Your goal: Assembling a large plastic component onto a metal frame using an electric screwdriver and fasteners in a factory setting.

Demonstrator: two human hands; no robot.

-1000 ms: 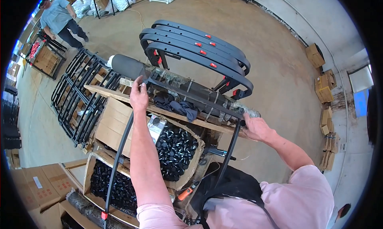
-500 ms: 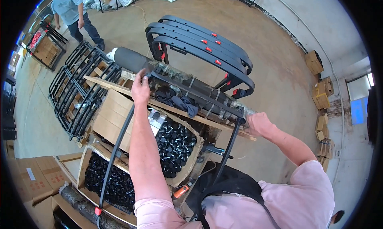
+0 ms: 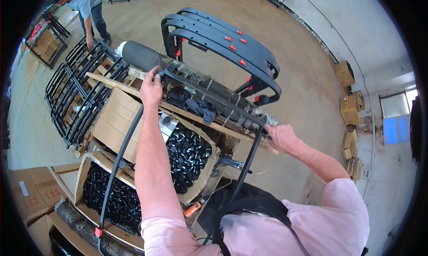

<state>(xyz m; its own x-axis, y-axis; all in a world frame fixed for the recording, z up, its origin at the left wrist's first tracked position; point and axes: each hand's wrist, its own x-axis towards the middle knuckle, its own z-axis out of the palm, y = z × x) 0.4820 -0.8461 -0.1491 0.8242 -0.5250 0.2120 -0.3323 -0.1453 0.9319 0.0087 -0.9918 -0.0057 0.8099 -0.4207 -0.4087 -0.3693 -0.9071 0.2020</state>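
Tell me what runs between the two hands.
Head view: a black bar spans between left hand and right hand, with dark cloth on its near side.

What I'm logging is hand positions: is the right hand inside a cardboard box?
No, the right hand is at the black frame's right corner.

**Plenty of print, little of it readable**

Over at the lower left, a carton (image 3: 44,179) bears a white label (image 3: 23,188), upright and roughly rectangular; its lines are too small for me to make out. On the same carton, red marks (image 3: 32,202) are printed beneath the label, with another red patch beside them, both blurred from here. Nearer the middle, dark capital letters (image 3: 126,229) run along the near edge of a bin (image 3: 79,187) full of black parts (image 3: 107,193), which hide part of the word.
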